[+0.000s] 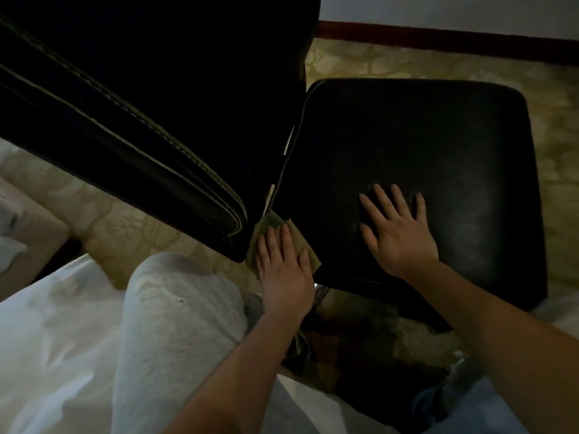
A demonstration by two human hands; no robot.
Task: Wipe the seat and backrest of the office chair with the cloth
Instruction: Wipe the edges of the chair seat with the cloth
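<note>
The black leather seat (438, 145) of the office chair fills the right half of the view. Its black backrest (150, 98), with pale stitching, rises at the upper left. An olive-green cloth (269, 225) lies on the seat's near-left corner, right by the base of the backrest. My left hand (283, 270) presses flat on the cloth with straight fingers. My right hand (398, 230) rests flat on the seat to the right, fingers spread, holding nothing.
Patterned beige carpet (407, 64) surrounds the chair, and a dark red baseboard (438, 42) runs along the far wall. My leg in light trousers (169, 324) stands at the near left. A chrome part of the chair base (320, 291) shows under the seat corner.
</note>
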